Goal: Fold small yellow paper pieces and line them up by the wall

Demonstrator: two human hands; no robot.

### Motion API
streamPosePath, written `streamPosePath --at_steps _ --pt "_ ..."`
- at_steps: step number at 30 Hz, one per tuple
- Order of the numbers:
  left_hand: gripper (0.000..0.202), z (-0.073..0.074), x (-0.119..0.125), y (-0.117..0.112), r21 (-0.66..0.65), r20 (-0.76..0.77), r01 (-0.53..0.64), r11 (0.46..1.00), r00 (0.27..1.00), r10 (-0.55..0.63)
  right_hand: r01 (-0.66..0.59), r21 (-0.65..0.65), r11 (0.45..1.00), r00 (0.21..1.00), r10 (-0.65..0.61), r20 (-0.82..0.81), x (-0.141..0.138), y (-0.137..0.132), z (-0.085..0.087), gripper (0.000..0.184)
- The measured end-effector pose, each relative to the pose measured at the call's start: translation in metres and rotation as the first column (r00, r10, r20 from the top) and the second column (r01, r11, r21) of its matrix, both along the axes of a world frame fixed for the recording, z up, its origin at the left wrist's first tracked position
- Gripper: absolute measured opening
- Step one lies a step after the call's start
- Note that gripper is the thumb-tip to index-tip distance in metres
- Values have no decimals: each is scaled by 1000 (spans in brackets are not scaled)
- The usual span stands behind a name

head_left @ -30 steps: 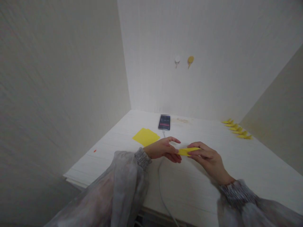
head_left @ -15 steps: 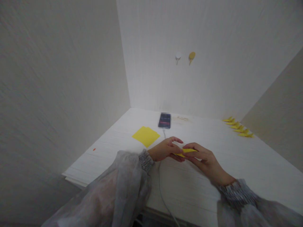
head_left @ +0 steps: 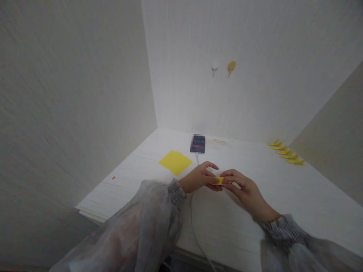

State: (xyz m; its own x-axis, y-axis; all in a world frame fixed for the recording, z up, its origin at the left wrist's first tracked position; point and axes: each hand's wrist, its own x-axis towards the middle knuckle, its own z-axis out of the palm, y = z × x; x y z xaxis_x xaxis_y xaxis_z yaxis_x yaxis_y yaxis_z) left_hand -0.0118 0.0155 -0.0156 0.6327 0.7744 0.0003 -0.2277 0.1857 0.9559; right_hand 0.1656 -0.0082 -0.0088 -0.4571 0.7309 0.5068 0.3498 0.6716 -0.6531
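Note:
Between my two hands is a small folded piece of yellow paper (head_left: 218, 181), held above the white table (head_left: 232, 230). My left hand (head_left: 200, 177) pinches its left end, with the index finger raised off it. The fingers and thumb of my right hand (head_left: 241, 185) close on its right end. My fingers cover much of the paper, so its full folded shape is hidden. Left of my left hand, flat yellow square sheets (head_left: 176, 162) lie on the table, slightly fanned.
A phone (head_left: 197, 144) lies near the back wall, its cable (head_left: 193, 223) running under my left hand to the front edge. Several folded yellow paper figures (head_left: 286, 153) line the right side. Two hooks (head_left: 231, 66) are on the wall. A small orange bit (head_left: 113, 178) lies left.
My right fingers have shifted along the folded paper and now cover its right end, which stuck out before. The paper has turned slightly. The view has moved a little.

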Motion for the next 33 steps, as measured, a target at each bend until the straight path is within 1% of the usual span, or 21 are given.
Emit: streamPosePath --at_steps 3,10,15,21,26,29,33 --pt "51 -2 1 0 23 -1 -35 999 999 35 16 -57 998 1000 -17 -17 -1 2 -2 9" --pt "46 0 6 -2 55 -7 -105 993 994 105 37 -135 990 997 -45 -58 -1 8 -7 12" --pt "45 0 7 -3 88 -10 -134 987 991 136 64 -137 988 995 -74 -62 -2 9 -8 13" --pt "42 -3 6 -1 130 -28 -117 984 992 122 106 -124 987 994 -108 -13 -7 6 -4 16" --pt "44 -1 6 -2 88 -10 -92 992 996 93 150 -86 985 989 -150 5 -8 5 -3 15" --pt "44 0 6 -3 86 -8 -78 993 997 79 165 -104 981 986 -165 13 -7 6 -5 16" --pt "44 -1 6 -3 83 -6 -71 994 997 72 141 -156 978 989 -147 -30 -5 8 -11 14"
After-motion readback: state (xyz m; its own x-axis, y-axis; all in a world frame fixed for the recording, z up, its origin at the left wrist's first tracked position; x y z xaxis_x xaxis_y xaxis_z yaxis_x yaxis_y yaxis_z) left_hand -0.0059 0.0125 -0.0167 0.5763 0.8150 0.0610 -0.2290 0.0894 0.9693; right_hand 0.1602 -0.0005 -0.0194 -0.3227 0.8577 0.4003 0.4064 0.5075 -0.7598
